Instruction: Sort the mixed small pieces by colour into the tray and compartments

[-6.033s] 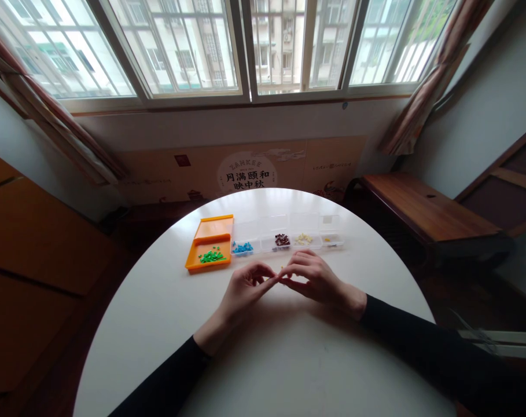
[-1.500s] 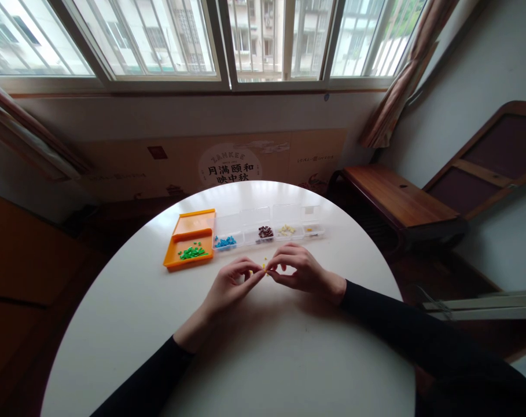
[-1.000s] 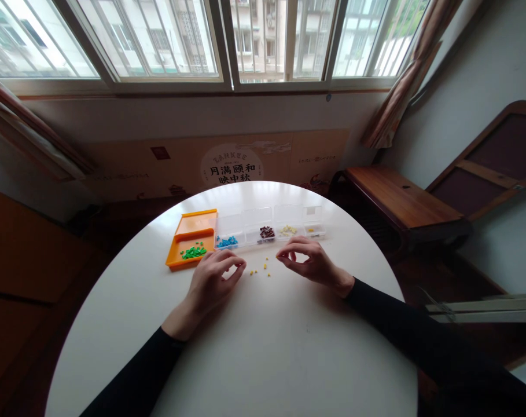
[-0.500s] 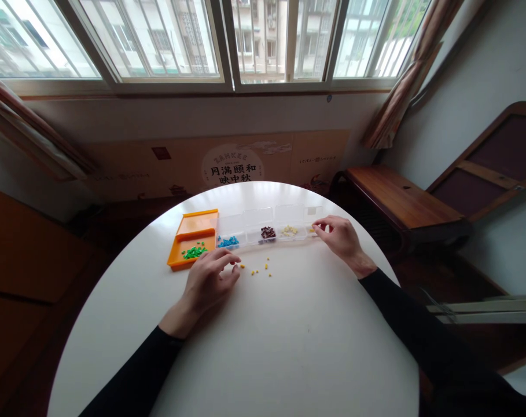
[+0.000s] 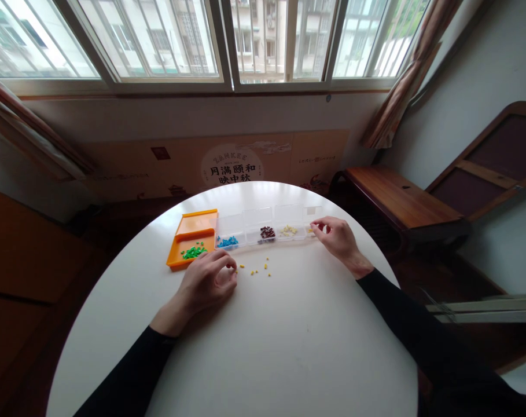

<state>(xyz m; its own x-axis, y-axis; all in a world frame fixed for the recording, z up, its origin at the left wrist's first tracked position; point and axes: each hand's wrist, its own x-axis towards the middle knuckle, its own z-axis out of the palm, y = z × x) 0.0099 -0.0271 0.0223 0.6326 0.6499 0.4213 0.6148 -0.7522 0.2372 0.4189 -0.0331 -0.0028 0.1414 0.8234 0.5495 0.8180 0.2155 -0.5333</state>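
My left hand [image 5: 208, 277] rests on the white table, its thumb and index finger closed together, with a small yellow piece [image 5: 236, 272] at their tips. Several more loose yellow pieces [image 5: 252, 273] lie just right of it. My right hand [image 5: 337, 236] is at the rightmost compartment of the clear plastic boxes [image 5: 250, 235], its thumb and index finger pinched; whatever is between them is too small to make out. Yellow bits [image 5: 310, 230] show beside those fingertips. Other compartments hold blue pieces [image 5: 228, 242], dark brown pieces [image 5: 267, 233] and cream pieces [image 5: 289, 230].
An orange tray [image 5: 171, 258] with its lid raised stands left of the clear boxes and holds green pieces [image 5: 194, 251]. The round white table [image 5: 289, 347] carries everything. Behind it are a printed cardboard panel [image 5: 176, 162] and a wooden bench [image 5: 410, 191].
My left hand has drawn slightly left and down, its thumb and index finger closing, and a yellow piece now shows at the tips. My right hand stays nearly still at the rightmost compartment.
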